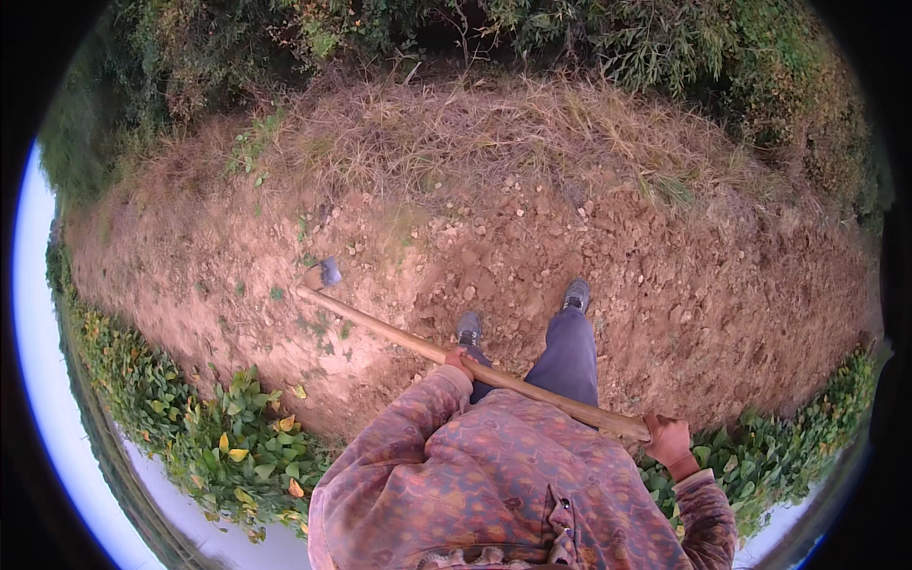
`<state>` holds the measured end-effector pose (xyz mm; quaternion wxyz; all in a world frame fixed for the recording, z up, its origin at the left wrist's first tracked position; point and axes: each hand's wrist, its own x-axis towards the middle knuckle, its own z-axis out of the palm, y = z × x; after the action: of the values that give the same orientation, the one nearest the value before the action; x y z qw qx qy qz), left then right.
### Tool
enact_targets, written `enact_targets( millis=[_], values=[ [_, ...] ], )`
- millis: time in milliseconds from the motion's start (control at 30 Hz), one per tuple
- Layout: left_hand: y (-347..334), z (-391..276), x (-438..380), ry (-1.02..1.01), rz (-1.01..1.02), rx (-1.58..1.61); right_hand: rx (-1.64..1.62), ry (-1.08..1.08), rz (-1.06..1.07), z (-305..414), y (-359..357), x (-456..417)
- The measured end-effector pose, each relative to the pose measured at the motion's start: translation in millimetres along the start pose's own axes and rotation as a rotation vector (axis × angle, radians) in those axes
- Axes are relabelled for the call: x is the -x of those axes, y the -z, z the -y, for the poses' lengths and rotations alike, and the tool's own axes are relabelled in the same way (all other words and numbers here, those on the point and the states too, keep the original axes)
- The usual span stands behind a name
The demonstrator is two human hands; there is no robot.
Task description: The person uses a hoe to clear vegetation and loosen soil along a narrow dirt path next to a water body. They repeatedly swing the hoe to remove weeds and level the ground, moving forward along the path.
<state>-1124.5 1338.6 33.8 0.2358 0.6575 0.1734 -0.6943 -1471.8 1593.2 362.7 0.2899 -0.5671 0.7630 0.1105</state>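
A hoe with a long wooden handle lies slantwise across the front of my body. My left hand grips the shaft near its middle, close to my thigh. At the butt end, by my right hip, my right hand is closed around the wood. The hoe's metal blade is out to the left, over pale dry soil; whether it touches the ground I cannot tell. Beneath me, both shoes stand on loose, broken brown earth.
Dry grass covers the bank ahead, with dense bushes behind it. Leafy green plants with some yellow leaves line the left rear, and more plants grow at the right rear. Crumbled soil and clods spread to the right.
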Motion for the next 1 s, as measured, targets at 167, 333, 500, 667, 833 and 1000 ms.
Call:
enact_targets(
  millis=[167, 333, 500, 667, 833, 1000],
  values=[
    [-86, -22, 57, -0.189, 0.063, 0.085, -0.104, 0.141, -0.149, -87, -41, -61],
    [-196, -54, 188, -0.622, 0.089, 0.068, -0.271, 0.151, -0.047, -109, -31, -157],
    [-242, -113, 240, -0.886, 0.206, 0.053, -0.380, 0.223, -0.096, -72, 52, -170],
    [-260, -110, 170, -0.774, 0.148, -0.076, -0.437, 0.116, -0.070, -74, 54, -133],
    [-230, 102, 37, -0.369, 0.211, -0.335, -0.158, -0.250, 0.162, -129, 81, 18],
    [-220, 278, 98, 0.223, 0.219, -0.115, 0.153, -0.427, -0.085, -171, 149, 141]
  ],
)
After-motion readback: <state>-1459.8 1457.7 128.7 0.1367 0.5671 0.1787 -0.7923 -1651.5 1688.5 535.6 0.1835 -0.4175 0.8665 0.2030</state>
